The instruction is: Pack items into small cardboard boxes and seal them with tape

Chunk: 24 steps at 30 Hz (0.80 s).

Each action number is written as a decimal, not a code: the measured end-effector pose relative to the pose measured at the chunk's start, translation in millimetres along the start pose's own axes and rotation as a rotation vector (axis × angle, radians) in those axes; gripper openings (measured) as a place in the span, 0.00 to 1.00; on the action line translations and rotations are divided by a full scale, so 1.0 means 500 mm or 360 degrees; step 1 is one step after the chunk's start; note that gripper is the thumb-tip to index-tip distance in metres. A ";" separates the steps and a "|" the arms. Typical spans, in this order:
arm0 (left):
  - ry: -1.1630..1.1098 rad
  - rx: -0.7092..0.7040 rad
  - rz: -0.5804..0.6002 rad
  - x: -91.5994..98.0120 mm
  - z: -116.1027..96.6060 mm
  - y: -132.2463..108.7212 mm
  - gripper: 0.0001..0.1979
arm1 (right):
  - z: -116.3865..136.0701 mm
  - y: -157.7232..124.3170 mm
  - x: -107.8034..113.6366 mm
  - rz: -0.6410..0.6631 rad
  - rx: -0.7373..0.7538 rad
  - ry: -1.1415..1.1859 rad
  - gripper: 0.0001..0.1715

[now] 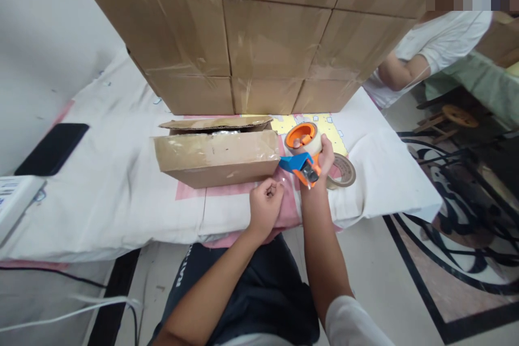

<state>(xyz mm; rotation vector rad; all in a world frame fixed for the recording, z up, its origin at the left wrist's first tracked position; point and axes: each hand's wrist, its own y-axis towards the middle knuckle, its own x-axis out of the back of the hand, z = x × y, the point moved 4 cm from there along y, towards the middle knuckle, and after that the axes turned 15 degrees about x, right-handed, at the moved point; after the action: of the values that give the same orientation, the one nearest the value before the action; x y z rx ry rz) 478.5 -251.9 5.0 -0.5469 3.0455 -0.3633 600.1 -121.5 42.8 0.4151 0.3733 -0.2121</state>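
My right hand (325, 155) grips an orange and blue tape dispenser (300, 162) loaded with a roll of tape. Its blue end points left, close to the right end of a cardboard box (219, 154). That box lies on the cloth-covered table, with its top flap (219, 123) raised a little along the far side. Something shiny shows in the gap under the flap. My left hand (265, 203) is closed in front of the box's near right corner, and whatever its fingers hold is too small to make out. A brown tape roll (347, 172) lies flat beside my right hand.
Taped cardboard boxes (279, 32) are stacked high at the back of the table (133, 211). A dark phone-like slab (52, 148) and a white box (14, 200) are at the left. Another person (441, 38) is at the far right, near a wooden stool (458, 116).
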 end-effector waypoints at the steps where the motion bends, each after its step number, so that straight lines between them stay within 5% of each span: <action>1: -0.0003 0.0002 -0.0011 0.000 0.002 0.001 0.15 | -0.003 0.006 0.005 0.0008 -0.0040 0.0058 0.27; 8: -0.0059 -0.0005 -0.0013 0.004 -0.001 -0.006 0.17 | 0.013 0.003 0.024 -0.0505 0.0284 -0.0094 0.20; 15: -0.0131 -0.0020 -0.0008 0.006 -0.005 -0.005 0.18 | -0.003 0.045 0.011 -0.0257 0.0434 -0.0568 0.21; 20: -0.0201 -0.0040 -0.0006 0.011 -0.009 -0.010 0.19 | -0.035 0.095 0.005 0.0026 0.0075 -0.0938 0.20; 24: -0.0264 -0.0062 -0.0004 0.016 -0.008 -0.014 0.19 | 0.030 0.038 0.023 0.0124 0.0058 -0.1023 0.22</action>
<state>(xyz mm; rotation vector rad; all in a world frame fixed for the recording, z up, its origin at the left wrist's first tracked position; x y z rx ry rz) 473.0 -260.3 10.7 -0.5533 2.8981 -0.2459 620.5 -112.5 57.8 0.3743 -0.2778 -0.2640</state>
